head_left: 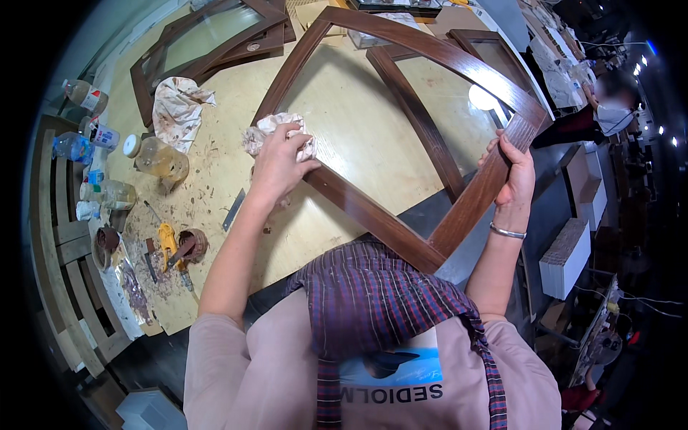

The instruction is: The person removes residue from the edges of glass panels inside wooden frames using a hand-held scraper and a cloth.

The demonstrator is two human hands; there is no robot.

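Note:
A dark brown wooden frame [373, 216] with an open middle is held tilted above the workbench, its near corner close to my apron [380, 294]. In my left hand [278, 166] is a crumpled, stained white rag [256, 137], pressed against the frame's left corner; the fingers curl over it. My right hand [517, 175] grips the frame's right side, thumb on the front face and fingers partly hidden behind the wood. Below and behind it, a second brown frame [412, 107] lies on the bench.
Several more frames [215, 50] lie at the far left, near another stained rag [178, 111]. On the left are a jar [163, 159] with a white lid, bottles [74, 147], a yellow-handled tool [168, 244] and a brown-stained cup [192, 245]. Another person [609, 115] is at the far right.

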